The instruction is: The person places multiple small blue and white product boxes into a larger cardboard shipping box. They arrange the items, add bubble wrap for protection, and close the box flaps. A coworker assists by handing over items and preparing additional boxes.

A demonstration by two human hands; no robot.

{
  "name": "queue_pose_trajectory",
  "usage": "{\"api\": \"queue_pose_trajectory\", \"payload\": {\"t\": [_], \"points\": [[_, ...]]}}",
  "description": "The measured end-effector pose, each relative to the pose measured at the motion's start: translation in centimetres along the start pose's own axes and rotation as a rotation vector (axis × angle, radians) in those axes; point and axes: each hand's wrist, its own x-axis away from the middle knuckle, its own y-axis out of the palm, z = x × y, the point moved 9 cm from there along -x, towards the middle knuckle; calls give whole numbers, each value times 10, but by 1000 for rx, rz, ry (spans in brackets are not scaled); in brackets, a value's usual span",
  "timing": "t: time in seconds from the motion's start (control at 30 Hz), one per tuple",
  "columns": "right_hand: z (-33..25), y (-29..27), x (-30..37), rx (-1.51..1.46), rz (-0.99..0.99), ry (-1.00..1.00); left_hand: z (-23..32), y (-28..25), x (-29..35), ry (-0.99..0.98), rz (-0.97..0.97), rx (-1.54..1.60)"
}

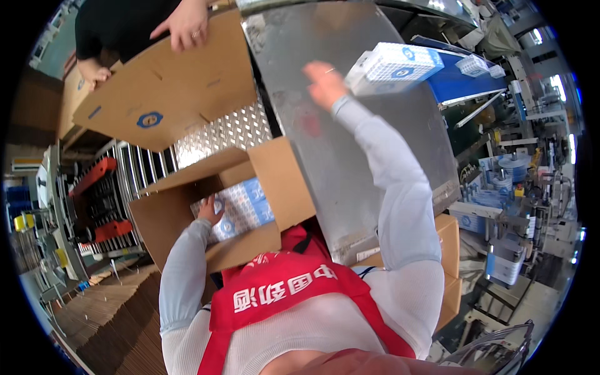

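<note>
An open cardboard carton (284, 181) stands in front of me, its flaps folded outward. White-and-blue printed packs (240, 209) lie inside it. My left hand (210, 210) reaches into the carton and rests on the packs, fingers spread. Over the bare metal table, my right hand (325, 84) is stretched out, slightly blurred, with its fingers apart and nothing visible in them. Just to the right of that hand, a white-and-blue patterned pack (400, 67) sits at the table's far right edge, by a blue conveyor belt (465, 84).
Across from me, a person's hand (186, 28) holds a large cardboard carton (181, 87). A roller conveyor (147, 164) and a patterned metal plate (225, 132) lie between. Flattened cardboard (112, 319) is stacked at lower left. Smaller packs (475, 65) are on the blue belt; machinery stands right.
</note>
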Motion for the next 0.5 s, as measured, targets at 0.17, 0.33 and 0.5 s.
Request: {"api": "queue_pose_trajectory", "payload": {"t": [0.17,0.33,0.5], "points": [[243,-12,19,722,-552,388,71,-24,11,51,-119,311],[215,-39,46,645,-212,266,272,-151,54,572,522,71],[49,-89,126,215,18,-50,431,-175,54,789,568,-36]]}}
